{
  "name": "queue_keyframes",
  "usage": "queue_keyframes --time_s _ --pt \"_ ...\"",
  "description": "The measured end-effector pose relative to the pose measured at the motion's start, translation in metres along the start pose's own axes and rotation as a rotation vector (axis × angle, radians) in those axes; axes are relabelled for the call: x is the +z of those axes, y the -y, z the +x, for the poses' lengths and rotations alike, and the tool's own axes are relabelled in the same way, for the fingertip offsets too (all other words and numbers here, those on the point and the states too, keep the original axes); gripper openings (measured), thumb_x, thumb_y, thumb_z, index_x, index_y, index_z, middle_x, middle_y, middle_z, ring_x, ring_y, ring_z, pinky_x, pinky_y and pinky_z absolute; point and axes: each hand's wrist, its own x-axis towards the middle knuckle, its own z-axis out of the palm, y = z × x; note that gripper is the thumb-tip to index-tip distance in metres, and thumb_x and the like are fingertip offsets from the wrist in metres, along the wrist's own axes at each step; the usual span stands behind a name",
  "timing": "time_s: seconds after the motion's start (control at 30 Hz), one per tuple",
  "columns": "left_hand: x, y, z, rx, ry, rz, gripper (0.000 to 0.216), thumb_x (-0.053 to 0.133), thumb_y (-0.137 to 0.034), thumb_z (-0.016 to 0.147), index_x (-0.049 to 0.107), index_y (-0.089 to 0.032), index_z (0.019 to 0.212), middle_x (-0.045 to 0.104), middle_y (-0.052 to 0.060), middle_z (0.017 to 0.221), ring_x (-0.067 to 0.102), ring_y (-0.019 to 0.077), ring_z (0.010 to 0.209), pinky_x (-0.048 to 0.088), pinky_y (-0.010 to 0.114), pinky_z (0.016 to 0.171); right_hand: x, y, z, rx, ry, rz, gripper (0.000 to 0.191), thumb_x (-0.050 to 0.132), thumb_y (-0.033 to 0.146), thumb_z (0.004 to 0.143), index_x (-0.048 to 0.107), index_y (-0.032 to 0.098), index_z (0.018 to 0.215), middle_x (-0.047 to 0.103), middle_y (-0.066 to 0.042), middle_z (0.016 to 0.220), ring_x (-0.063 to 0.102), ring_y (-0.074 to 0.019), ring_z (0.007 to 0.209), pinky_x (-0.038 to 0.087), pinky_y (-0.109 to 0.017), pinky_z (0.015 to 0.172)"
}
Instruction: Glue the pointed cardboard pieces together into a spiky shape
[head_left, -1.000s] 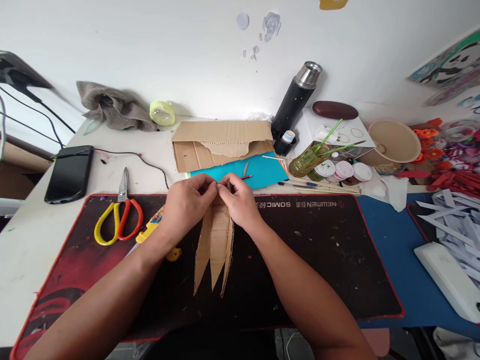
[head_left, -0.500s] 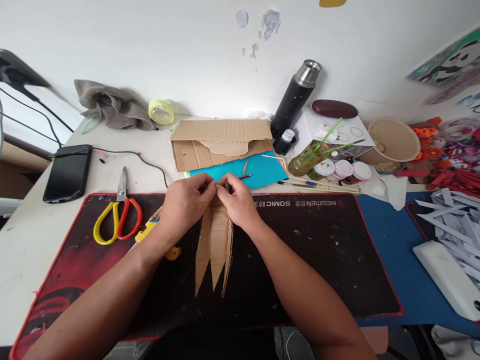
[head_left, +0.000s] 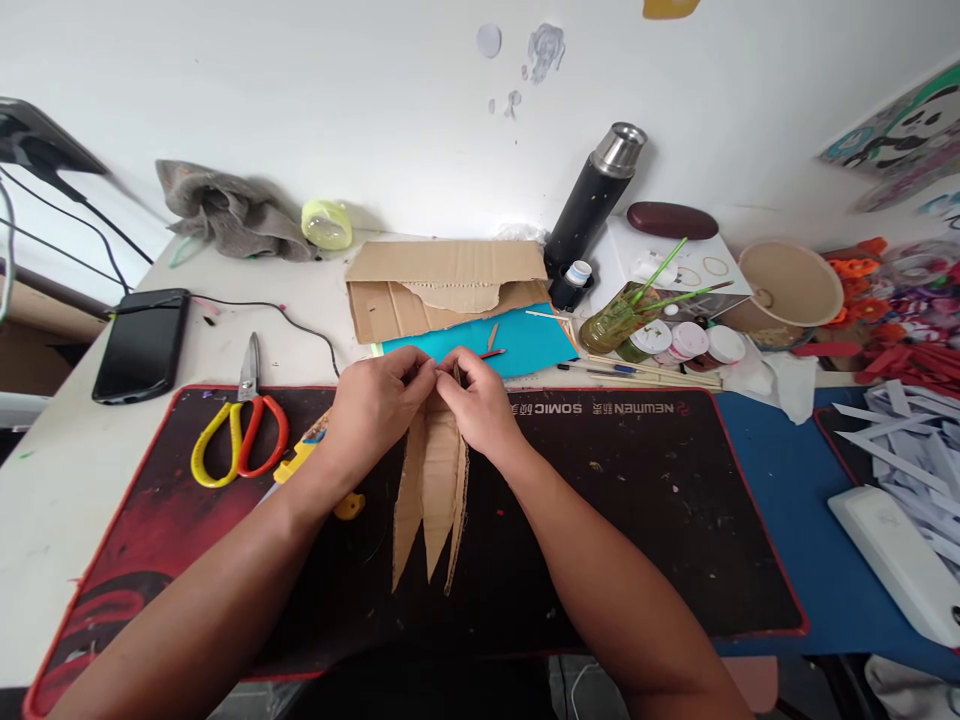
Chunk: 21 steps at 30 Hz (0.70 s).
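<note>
Left hand [head_left: 381,405] and right hand [head_left: 481,405]: each grip pinching far end of brown pointed corrugated-cardboard strips [head_left: 439,480]. Keep pressure light, fingertips close; hard squeezing may crease them.

Soft light, faint shadows, stretched edges, perhaps slight far-right blur.

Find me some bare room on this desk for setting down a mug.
The widest patch is on the black mat, between the right forearm, the printed lettering and the mat's right edge; only specks there. A smaller one: white desktop below the phone, left of the mat. Crowded: around the flask and lidded jars.
</note>
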Motion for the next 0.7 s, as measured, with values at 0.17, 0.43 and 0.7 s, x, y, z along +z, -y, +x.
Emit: queue_keyframes --time_s 0.17,0.43,0.7 --pt "0.0 0.002 0.001 0.004 0.014 -0.024 0.036 0.052 -0.045 0.099 0.071 -0.02 0.081 0.062 0.0 0.065 0.052 0.016 0.063 0.033 0.03 0.063 0.0 0.0 0.0 -0.009 0.004 0.044 0.019 0.059 0.03 0.089 0.049 0.025 0.074 0.044 0.005 0.069 0.042 -0.0163 0.068 0.034 -0.032 0.065" --pt "-0.012 0.006 0.0 -0.047 0.086 -0.222 0.046 0.052 -0.056 0.1 0.07 -0.02 0.078 0.058 -0.002 0.064 0.049 0.016 0.063 0.037 0.029 0.06 -0.005 -0.002 0.002 0.036 0.017 0.134 0.021 0.065 0.037 0.089 0.055 0.024 0.076 0.049 0.005 0.072 0.045 -0.0166 0.07 0.035 -0.032 0.066" --pt "-0.009 0.006 -0.001 -0.049 0.104 -0.218 0.032 0.061 -0.049 0.092 0.077 -0.021 0.092 0.076 0.001 0.078 0.064 0.0189 0.071 0.043 0.029 0.065 -0.003 -0.001 0.0 0.017 0.011 0.109 0.021 0.063 0.036 0.089 0.052 0.024 0.076 0.047 0.005 0.072 0.043 -0.0162 0.069 0.034 -0.031 0.065"
